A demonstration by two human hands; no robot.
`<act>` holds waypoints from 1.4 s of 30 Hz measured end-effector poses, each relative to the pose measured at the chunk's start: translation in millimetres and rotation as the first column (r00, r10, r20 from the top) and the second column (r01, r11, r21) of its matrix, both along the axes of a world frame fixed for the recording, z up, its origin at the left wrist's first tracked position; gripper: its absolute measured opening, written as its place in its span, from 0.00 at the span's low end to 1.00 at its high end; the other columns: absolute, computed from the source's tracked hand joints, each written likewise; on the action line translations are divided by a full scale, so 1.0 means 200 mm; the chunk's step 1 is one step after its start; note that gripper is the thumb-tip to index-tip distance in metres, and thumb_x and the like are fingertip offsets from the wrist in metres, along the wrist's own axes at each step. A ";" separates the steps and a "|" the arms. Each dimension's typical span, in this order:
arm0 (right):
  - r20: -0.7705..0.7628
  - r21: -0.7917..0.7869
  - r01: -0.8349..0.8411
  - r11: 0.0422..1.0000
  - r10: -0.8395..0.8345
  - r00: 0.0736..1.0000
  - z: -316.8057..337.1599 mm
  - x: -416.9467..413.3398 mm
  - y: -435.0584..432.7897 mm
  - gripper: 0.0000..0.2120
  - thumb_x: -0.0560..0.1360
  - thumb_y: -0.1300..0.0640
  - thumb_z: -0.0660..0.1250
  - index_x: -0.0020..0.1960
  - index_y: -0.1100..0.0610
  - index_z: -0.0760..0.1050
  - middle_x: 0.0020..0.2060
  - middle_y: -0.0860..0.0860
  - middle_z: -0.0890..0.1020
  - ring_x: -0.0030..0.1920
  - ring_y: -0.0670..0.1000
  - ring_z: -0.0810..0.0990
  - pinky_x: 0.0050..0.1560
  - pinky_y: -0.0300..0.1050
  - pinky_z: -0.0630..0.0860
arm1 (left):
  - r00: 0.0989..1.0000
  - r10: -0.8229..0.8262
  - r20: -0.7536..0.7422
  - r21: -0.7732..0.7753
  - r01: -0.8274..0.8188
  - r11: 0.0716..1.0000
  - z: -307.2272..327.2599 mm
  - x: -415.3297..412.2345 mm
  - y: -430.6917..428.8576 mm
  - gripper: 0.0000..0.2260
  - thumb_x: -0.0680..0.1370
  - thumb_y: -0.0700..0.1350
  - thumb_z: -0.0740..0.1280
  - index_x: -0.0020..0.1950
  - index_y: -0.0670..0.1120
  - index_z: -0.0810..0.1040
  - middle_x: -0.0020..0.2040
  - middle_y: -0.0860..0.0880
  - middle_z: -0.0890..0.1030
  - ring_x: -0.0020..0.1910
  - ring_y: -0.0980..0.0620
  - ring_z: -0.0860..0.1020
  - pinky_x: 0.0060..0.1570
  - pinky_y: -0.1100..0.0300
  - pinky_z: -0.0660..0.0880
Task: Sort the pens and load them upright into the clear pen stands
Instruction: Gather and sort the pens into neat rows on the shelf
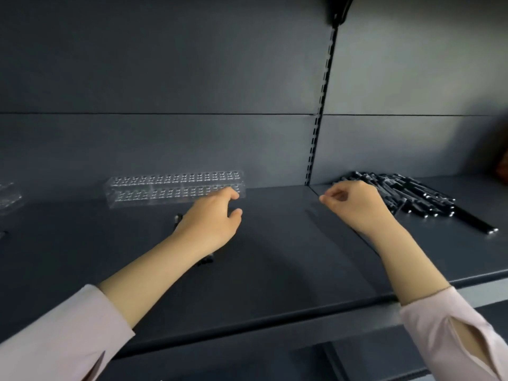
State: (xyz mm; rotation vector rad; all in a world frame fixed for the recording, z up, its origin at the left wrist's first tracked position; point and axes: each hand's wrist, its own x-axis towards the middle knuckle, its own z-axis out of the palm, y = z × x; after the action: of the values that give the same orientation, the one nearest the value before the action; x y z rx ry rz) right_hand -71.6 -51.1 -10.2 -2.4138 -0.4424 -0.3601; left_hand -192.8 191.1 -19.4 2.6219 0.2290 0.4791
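Here, pens lie just beside the curled, empty right grip, left grip slack.

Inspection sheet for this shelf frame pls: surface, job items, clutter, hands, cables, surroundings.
Surface: dark shelf, seam between two boards.
Job's things: clear pen stand at the back, no pens seen in it; pile of black pens lying at right; one black pen partly hidden under the left forearm.
Clutter: clear plastic item at left edge, cut off.
Hands: left hand relaxed, fingertips at the stand's right end; right hand curled beside the pile, no pen seen in it.
Cables: nothing seen.
Surroundings: slotted upright on back panel; orange-brown object at right edge, unclear.
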 end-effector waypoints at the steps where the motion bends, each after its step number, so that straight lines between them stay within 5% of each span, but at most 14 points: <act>1: 0.009 -0.011 0.006 1.000 -0.006 1.000 0.00 0.07 -0.08 0.06 0.73 0.52 0.71 0.43 0.55 0.82 0.37 0.49 0.82 0.44 0.50 0.80 0.46 0.39 0.71 | 1.000 -0.003 0.005 -0.004 0.003 1.000 -0.01 0.07 -0.08 0.16 0.81 0.51 0.61 0.69 0.52 0.70 0.68 0.53 0.74 0.61 0.53 0.75 0.55 0.58 0.71; 6: 0.017 -0.039 -0.013 0.999 0.014 1.000 -0.02 0.40 -0.48 0.06 0.73 0.53 0.70 0.43 0.55 0.82 0.36 0.48 0.81 0.42 0.48 0.79 0.44 0.37 0.67 | 0.998 -0.005 -0.059 -0.137 -0.004 0.991 -0.09 0.40 -0.55 0.17 0.81 0.52 0.61 0.69 0.50 0.70 0.66 0.52 0.75 0.58 0.53 0.75 0.52 0.61 0.68; 10: 0.041 -0.042 -0.066 0.997 0.068 0.997 -0.03 0.65 -0.73 0.05 0.74 0.57 0.69 0.43 0.56 0.82 0.39 0.50 0.84 0.42 0.47 0.79 0.44 0.36 0.67 | 0.992 0.046 -0.116 -0.250 -0.074 0.965 -0.12 0.69 -0.91 0.21 0.81 0.54 0.60 0.72 0.48 0.68 0.53 0.54 0.75 0.40 0.59 0.72 0.38 0.63 0.71; 15: 0.012 -0.056 -0.174 0.983 0.175 0.985 -0.04 0.92 -0.88 0.05 0.75 0.57 0.68 0.45 0.57 0.82 0.43 0.50 0.84 0.46 0.48 0.80 0.50 0.38 0.70 | 0.982 0.127 -0.141 -0.376 -0.172 0.911 -0.14 0.99 -1.20 0.24 0.81 0.57 0.60 0.72 0.45 0.64 0.42 0.56 0.71 0.34 0.61 0.70 0.34 0.64 0.70; 17: 0.007 -0.048 -0.202 0.978 0.202 0.979 -0.03 1.00 -0.91 0.05 0.76 0.57 0.67 0.43 0.53 0.81 0.41 0.48 0.82 0.45 0.46 0.78 0.49 0.36 0.68 | 0.975 0.147 -0.166 -0.423 -0.205 0.883 -0.13 1.07 -1.27 0.27 0.80 0.60 0.61 0.73 0.45 0.62 0.45 0.54 0.73 0.42 0.56 0.75 0.34 0.60 0.71; 20: 0.009 -0.019 -0.215 0.976 0.215 0.977 -0.05 1.10 -0.93 0.06 0.76 0.58 0.66 0.44 0.52 0.81 0.40 0.46 0.82 0.43 0.44 0.77 0.46 0.30 0.66 | 0.959 0.201 -0.203 -0.484 -0.276 0.831 -0.12 1.18 -1.32 0.34 0.77 0.64 0.64 0.73 0.43 0.60 0.65 0.46 0.73 0.65 0.45 0.72 0.42 0.61 0.75; 23: 0.009 0.045 -0.206 0.978 0.206 0.979 -0.07 1.15 -0.94 0.06 0.76 0.58 0.67 0.46 0.56 0.83 0.40 0.47 0.82 0.43 0.46 0.78 0.43 0.28 0.64 | 0.932 0.259 -0.252 -0.530 -0.357 0.769 -0.08 1.28 -1.36 0.43 0.71 0.67 0.69 0.74 0.42 0.58 0.72 0.45 0.66 0.71 0.43 0.65 0.61 0.51 0.72; 26: -0.011 0.076 -0.183 0.980 0.184 0.983 -0.09 1.18 -0.94 0.07 0.76 0.55 0.66 0.47 0.55 0.83 0.39 0.47 0.81 0.43 0.46 0.77 0.46 0.33 0.67 | 0.876 0.336 -0.345 -0.416 -0.464 0.782 -0.06 1.37 -1.41 0.47 0.67 0.69 0.72 0.72 0.41 0.58 0.72 0.43 0.66 0.71 0.42 0.64 0.62 0.50 0.69; 30: -0.028 0.099 -0.168 0.981 0.172 0.985 -0.11 1.19 -0.93 0.09 0.77 0.53 0.66 0.46 0.56 0.83 0.39 0.49 0.83 0.43 0.48 0.78 0.47 0.38 0.69 | 0.842 0.374 -0.388 -0.337 -0.508 0.793 -0.07 1.43 -1.44 0.46 0.65 0.67 0.74 0.70 0.41 0.60 0.70 0.43 0.68 0.70 0.42 0.65 0.66 0.50 0.68; 37: -0.044 0.143 -0.114 0.983 0.121 0.992 -0.11 1.21 -0.94 0.12 0.77 0.54 0.64 0.44 0.61 0.81 0.40 0.57 0.84 0.45 0.57 0.81 0.45 0.44 0.74 | 0.879 0.302 -0.369 -0.458 -0.455 0.764 -0.08 1.43 -1.44 0.33 0.71 0.57 0.75 0.67 0.42 0.67 0.62 0.45 0.75 0.65 0.42 0.71 0.63 0.48 0.72; 39: -0.038 0.144 -0.105 0.984 0.111 0.993 -0.11 1.21 -0.94 0.13 0.77 0.55 0.63 0.45 0.63 0.81 0.41 0.59 0.84 0.46 0.59 0.81 0.46 0.44 0.75 | 0.889 0.311 -0.336 -0.426 -0.438 0.792 -0.09 1.42 -1.45 0.27 0.73 0.56 0.74 0.62 0.42 0.69 0.52 0.47 0.76 0.58 0.44 0.75 0.57 0.50 0.75; 42: -0.040 0.143 -0.091 0.986 0.097 0.994 -0.12 1.21 -0.94 0.13 0.77 0.55 0.63 0.45 0.64 0.81 0.41 0.60 0.83 0.46 0.59 0.81 0.43 0.41 0.72 | 0.909 0.307 -0.281 -0.407 -0.403 0.820 -0.09 1.41 -1.45 0.18 0.75 0.54 0.72 0.51 0.43 0.70 0.39 0.50 0.73 0.36 0.52 0.74 0.32 0.58 0.71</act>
State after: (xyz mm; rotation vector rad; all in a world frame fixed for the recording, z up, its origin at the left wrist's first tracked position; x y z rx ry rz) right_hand 170.9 -240.0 -33.9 -2.2506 -0.4917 -0.2832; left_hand 89.0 -98.9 -37.3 2.1538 0.8137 0.2323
